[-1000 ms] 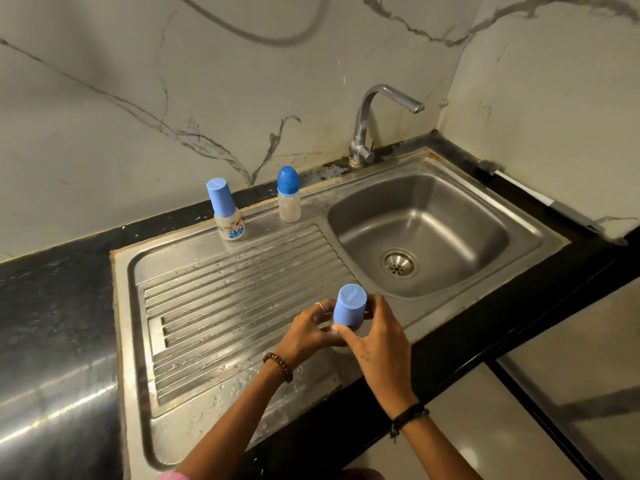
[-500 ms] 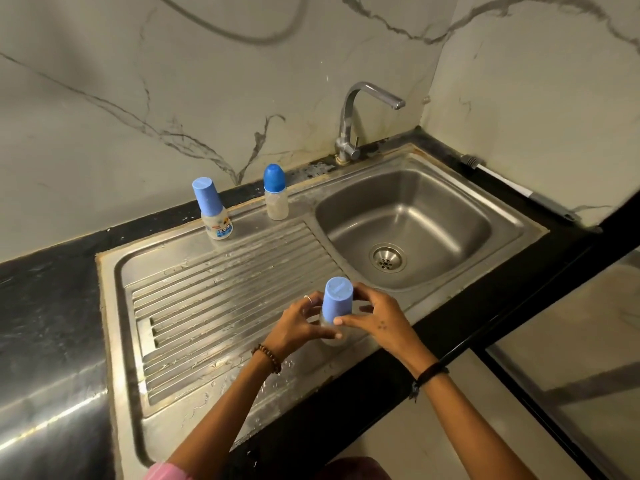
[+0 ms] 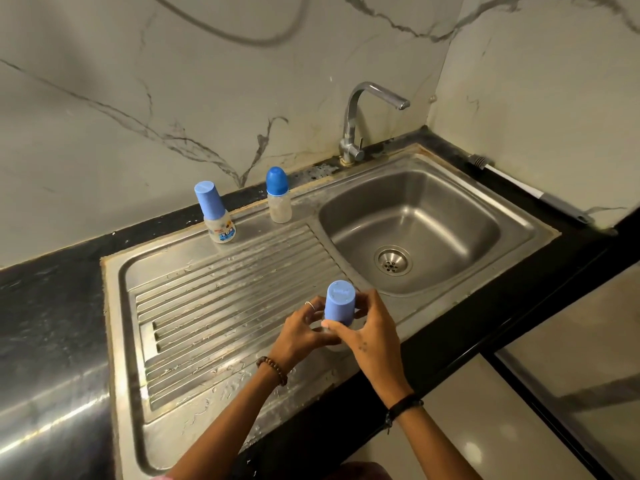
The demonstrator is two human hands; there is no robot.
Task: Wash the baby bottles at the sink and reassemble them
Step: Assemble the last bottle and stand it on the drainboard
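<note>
A baby bottle with a tall light-blue cap (image 3: 338, 301) stands near the front of the steel drainboard (image 3: 214, 306). My left hand (image 3: 298, 327) and my right hand (image 3: 367, 330) both grip it from either side; its clear body is mostly hidden behind my fingers. At the back of the drainboard stand two more bottles: one with a light-blue cap and a printed label (image 3: 215, 216), and one with a rounded dark-blue cap (image 3: 278, 195).
The sink basin (image 3: 467, 233) with its drain (image 3: 392, 260) lies to the right, with the chrome tap (image 3: 360, 123) behind it. A long-handled brush (image 3: 530, 188) lies on the black counter at the far right. Marble walls rise behind.
The bottle and both hands stay at the same spot on the drainboard. My right hand has wrapped further round the bottle, and the camera view has shifted slightly.
</note>
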